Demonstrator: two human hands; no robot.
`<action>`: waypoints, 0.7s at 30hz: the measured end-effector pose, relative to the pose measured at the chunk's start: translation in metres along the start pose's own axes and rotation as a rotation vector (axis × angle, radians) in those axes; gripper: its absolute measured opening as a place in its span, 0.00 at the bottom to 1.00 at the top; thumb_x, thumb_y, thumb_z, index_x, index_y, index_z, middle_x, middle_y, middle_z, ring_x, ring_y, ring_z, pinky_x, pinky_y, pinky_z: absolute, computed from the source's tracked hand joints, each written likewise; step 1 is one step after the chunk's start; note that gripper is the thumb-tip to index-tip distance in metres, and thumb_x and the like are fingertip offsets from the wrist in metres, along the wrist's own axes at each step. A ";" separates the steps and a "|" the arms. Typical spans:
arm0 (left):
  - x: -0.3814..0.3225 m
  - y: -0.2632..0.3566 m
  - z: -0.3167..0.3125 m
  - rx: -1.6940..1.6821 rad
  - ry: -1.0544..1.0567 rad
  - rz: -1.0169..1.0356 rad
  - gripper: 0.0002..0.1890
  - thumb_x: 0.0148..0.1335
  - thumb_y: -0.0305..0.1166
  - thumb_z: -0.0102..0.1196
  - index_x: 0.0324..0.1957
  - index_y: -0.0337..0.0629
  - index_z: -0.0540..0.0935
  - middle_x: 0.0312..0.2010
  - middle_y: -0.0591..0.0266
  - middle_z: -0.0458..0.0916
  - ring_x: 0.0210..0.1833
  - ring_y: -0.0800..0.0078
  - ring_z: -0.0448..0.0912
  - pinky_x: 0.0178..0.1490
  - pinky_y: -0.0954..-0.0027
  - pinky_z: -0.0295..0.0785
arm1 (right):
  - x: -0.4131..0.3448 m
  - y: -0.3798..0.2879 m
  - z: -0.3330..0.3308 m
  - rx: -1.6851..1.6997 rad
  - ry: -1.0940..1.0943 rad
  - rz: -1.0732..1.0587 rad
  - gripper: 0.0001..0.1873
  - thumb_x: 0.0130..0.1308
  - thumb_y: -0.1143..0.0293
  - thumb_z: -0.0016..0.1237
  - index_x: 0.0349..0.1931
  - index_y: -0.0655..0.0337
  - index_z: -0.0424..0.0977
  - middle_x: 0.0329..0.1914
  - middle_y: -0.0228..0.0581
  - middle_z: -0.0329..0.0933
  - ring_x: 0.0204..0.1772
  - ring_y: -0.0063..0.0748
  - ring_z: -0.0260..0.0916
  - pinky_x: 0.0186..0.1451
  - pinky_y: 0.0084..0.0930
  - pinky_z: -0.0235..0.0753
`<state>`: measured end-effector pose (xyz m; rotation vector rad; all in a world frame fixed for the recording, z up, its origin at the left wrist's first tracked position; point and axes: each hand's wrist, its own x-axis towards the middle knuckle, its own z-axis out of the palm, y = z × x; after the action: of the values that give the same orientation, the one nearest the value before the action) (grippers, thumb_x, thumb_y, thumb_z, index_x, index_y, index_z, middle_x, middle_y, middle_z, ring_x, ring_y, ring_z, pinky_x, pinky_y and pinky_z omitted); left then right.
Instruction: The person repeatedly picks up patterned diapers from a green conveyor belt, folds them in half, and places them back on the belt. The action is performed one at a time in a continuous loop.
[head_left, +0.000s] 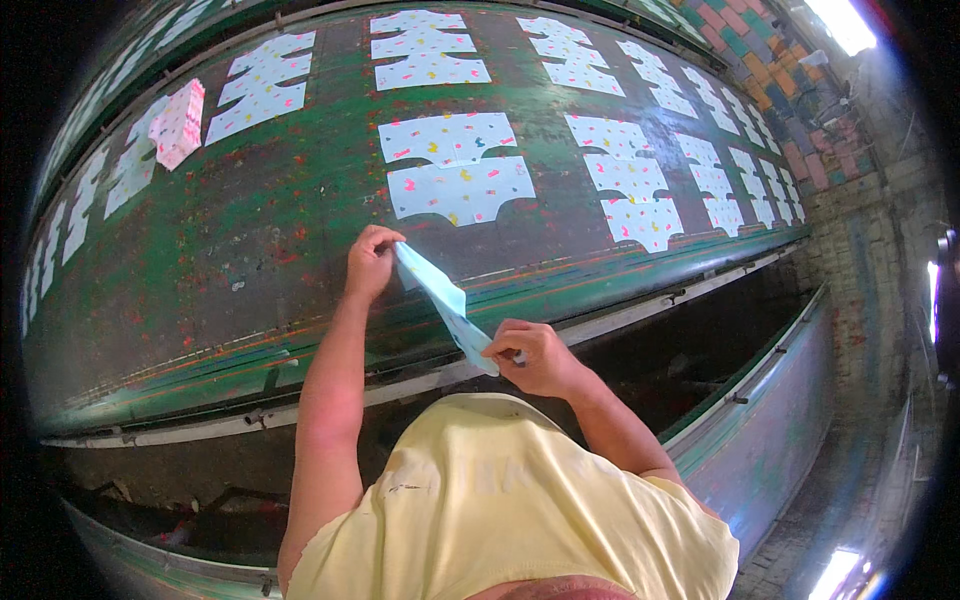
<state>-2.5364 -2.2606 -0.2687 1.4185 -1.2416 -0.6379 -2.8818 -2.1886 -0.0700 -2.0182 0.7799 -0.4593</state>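
Observation:
A light blue fabric piece (442, 291) hangs stretched between my two hands, seen almost edge-on and slightly twisted. My left hand (372, 262) pinches its far upper corner above the table. Nearer my body, my right hand (536, 356) grips the opposite end over the table's front rail. Just beyond my left hand, printed fabric cut-outs (459, 187) lie flat on the green table (292, 247), light blue with small pink, yellow and dark motifs. The side of the held piece facing me looks mostly plain.
More printed cut-outs (431, 49) run in rows along the table. A thick stack of printed pieces (180, 126) sits at the far left. A metal rail (585, 326) edges the table's front. Behind me stands another long table (757, 397); a block-paved floor (877, 300) lies right.

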 end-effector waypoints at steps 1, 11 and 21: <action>0.000 0.000 -0.006 -0.078 -0.013 0.017 0.13 0.68 0.15 0.61 0.44 0.45 0.93 0.47 0.63 0.89 0.53 0.68 0.87 0.54 0.65 0.82 | -0.006 0.006 -0.003 0.004 0.012 0.044 0.10 0.64 0.85 0.63 0.43 0.65 0.90 0.38 0.44 0.86 0.40 0.38 0.87 0.40 0.34 0.87; -0.019 0.060 0.010 -0.790 0.036 -0.438 0.06 0.76 0.23 0.62 0.48 0.43 0.90 0.45 0.63 0.91 0.45 0.69 0.87 0.47 0.62 0.84 | -0.019 0.081 -0.077 0.005 0.090 0.111 0.14 0.65 0.80 0.65 0.51 0.65 0.88 0.37 0.46 0.86 0.39 0.39 0.87 0.44 0.35 0.87; -0.027 0.114 0.128 -0.125 0.289 -0.420 0.09 0.73 0.27 0.69 0.52 0.38 0.91 0.43 0.70 0.91 0.44 0.82 0.84 0.51 0.71 0.81 | 0.010 0.213 -0.210 -0.253 0.121 -0.081 0.05 0.68 0.74 0.64 0.41 0.62 0.86 0.42 0.48 0.86 0.47 0.58 0.86 0.49 0.50 0.86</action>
<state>-2.6962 -2.2671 -0.2026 1.6133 -0.6700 -0.7463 -3.0712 -2.4096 -0.1392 -2.2803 0.8681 -0.5562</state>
